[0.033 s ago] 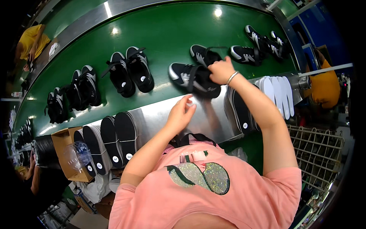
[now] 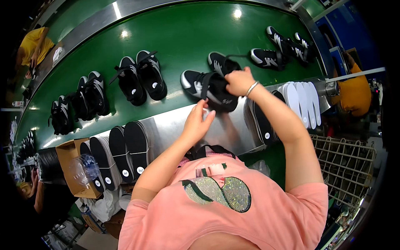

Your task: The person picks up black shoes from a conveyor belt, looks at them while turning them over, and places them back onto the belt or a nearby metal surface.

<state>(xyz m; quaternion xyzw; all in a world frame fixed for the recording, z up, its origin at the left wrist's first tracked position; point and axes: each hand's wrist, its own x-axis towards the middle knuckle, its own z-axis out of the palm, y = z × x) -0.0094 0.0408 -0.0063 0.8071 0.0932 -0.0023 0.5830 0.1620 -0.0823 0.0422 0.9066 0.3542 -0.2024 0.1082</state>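
Hands apart from each other. Right hand (image 2: 241, 81) bent over the heel end of a black sneaker with silver-white trim (image 2: 213, 91), fingers curled and closed on its collar; bracelet (image 2: 252, 88) on that wrist. Left hand (image 2: 197, 123) loosely spread, thumb clear of the fingers, fingertips right at the shoe's near side; cannot tell if they touch. Sneaker is at the near edge of the green table (image 2: 187, 33), toe to the left, strap across its top. Second sneaker (image 2: 217, 62) just behind it.

Table: sneaker pair (image 2: 153, 77) to the left, toes away from the person, more pairs (image 2: 98, 93) further left. Sneaker cluster (image 2: 266, 59) at the right end. Bare metal ledge (image 2: 171, 125) along the near side.

Along the ledge, left: stacks of black insoles (image 2: 137, 146), banded, round white stickers; beside them an open cardboard box (image 2: 66, 160) with clear plastic (image 2: 80, 171) at it. Right: black insole stack (image 2: 260, 118), then white insoles (image 2: 303, 102) fanned in a row. Wire basket (image 2: 343, 166) lower right.

Room: person in yellow (image 2: 35, 45) across the table at far left, person in orange (image 2: 357, 96) at far right.
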